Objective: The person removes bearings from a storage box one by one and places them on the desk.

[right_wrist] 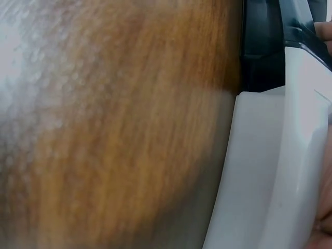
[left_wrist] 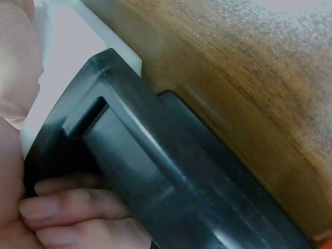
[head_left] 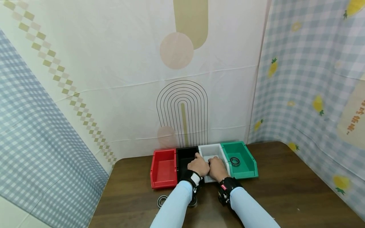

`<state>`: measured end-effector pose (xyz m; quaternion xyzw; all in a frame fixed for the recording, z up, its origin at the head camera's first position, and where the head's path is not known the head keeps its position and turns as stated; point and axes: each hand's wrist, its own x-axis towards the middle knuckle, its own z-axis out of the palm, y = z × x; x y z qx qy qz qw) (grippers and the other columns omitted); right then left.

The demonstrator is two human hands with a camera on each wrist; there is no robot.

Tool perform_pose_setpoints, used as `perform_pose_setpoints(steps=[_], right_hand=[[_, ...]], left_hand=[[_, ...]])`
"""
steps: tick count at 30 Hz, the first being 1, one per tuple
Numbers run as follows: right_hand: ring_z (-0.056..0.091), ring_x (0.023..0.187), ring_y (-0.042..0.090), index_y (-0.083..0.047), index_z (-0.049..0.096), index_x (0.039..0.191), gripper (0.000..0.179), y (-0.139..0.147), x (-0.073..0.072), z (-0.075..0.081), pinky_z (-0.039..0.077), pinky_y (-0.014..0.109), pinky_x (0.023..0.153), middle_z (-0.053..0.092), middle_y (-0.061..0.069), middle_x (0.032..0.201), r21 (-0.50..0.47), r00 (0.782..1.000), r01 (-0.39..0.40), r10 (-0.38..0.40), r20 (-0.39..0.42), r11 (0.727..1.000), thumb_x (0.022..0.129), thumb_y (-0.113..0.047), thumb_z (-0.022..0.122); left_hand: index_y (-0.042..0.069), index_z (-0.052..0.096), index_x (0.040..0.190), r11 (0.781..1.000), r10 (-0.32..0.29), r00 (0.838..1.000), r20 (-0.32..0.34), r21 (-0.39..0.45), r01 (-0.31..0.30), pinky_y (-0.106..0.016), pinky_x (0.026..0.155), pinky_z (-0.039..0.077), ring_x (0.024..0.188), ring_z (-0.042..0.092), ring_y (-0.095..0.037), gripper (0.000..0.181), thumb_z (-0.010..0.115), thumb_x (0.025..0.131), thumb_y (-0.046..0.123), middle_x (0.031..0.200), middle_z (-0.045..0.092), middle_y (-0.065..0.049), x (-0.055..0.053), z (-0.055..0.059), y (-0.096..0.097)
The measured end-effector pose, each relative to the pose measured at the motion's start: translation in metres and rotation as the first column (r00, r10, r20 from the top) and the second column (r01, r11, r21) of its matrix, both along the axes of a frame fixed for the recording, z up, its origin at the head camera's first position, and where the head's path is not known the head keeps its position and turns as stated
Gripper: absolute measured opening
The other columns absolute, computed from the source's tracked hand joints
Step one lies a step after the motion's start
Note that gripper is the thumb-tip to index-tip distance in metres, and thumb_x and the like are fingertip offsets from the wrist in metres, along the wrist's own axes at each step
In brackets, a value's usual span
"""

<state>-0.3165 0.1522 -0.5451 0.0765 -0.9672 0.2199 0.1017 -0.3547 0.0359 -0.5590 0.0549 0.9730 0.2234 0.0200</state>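
Note:
My left hand [head_left: 198, 165] reaches over the black bin [head_left: 186, 153], its index finger lying along the side shared with the white bin. In the left wrist view its other fingers [left_wrist: 78, 220] curl inside the black bin beside that dividing wall. My right hand [head_left: 218, 169] is in the white bin [head_left: 210, 149], curled against the same wall, and the two hands meet there. The white bin's front wall [right_wrist: 254, 166] hides most of the right hand in the right wrist view. I cannot tell whether something small sits between the hands.
A red bin [head_left: 164, 167] stands left of the black one, a green bin [head_left: 245, 153] right of the white one. Inside the green bin lies a bearing [head_left: 235, 161]. More bearings, one of them a ring [head_left: 162, 201], lie on the brown table [head_left: 128, 190] near my left forearm.

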Motion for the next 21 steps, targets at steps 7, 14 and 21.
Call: perform_pose_setpoints(steps=[7,14,21], right_hand=[[0.058,0.081,0.028,-0.001,0.075,0.09,0.007,0.001,0.0,-0.001,0.048,0.041,0.075,0.064,0.014,0.083,-0.011,1.0,-0.001,0.001,0.0,1.0,0.092,-0.002,0.068],[0.059,0.083,0.029,0.0,0.076,0.094,0.008,0.002,0.0,-0.001,0.049,0.041,0.076,0.065,0.015,0.086,0.0,1.0,0.005,-0.005,0.022,1.0,0.093,-0.003,0.068],[0.061,0.085,0.03,0.0,0.076,0.095,0.008,0.001,0.002,0.001,0.051,0.043,0.077,0.066,0.015,0.087,-0.002,0.999,0.013,-0.013,0.033,1.0,0.093,-0.003,0.069]], left_hand=[[-0.006,0.035,0.154,1.0,-0.002,1.0,0.014,-0.009,0.002,-0.04,0.05,0.042,0.049,0.054,-0.024,0.073,0.053,0.099,0.039,0.057,0.058,-0.004,-0.01,-0.015,0.001],[-0.004,0.035,0.153,1.0,0.007,1.0,0.022,-0.001,-0.007,-0.041,0.052,0.042,0.052,0.055,-0.025,0.072,0.052,0.099,0.041,0.061,0.06,-0.005,-0.008,-0.011,0.001],[-0.002,0.038,0.151,1.0,0.005,1.0,0.01,-0.003,-0.005,-0.042,0.053,0.044,0.053,0.056,-0.026,0.069,0.053,0.099,0.04,0.063,0.062,-0.006,-0.011,-0.015,0.002]])
